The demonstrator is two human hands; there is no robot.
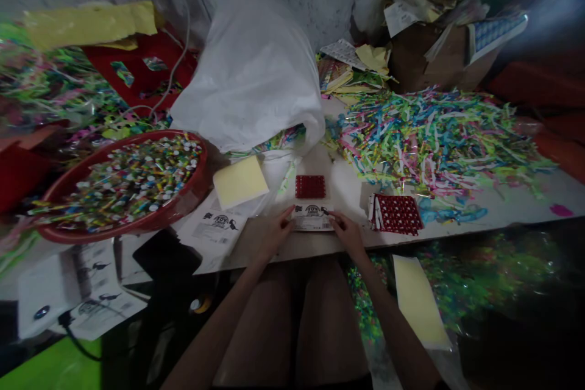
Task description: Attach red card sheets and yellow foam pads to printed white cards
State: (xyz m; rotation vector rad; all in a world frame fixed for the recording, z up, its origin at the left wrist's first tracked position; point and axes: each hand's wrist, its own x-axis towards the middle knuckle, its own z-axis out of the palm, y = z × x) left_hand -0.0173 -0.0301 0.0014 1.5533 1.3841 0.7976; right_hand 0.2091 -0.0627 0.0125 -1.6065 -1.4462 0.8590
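Observation:
A small white printed card (312, 217) with a "TOY" logo lies at the table's near edge, held at both ends. My left hand (276, 233) pinches its left end. My right hand (346, 230) pinches its right end. Just beyond the card sits a small red perforated grid piece (310, 186). A larger red perforated piece (397, 214) lies to the right of my right hand.
A red basin (183, 202) full of small colourful items stands at the left. A white plastic bag (251, 67) sits behind, with a heap of colourful strips (434, 134) at the right. Yellow sheets (240, 181), more printed cards (214, 226) and a cardboard box (434, 55) surround them.

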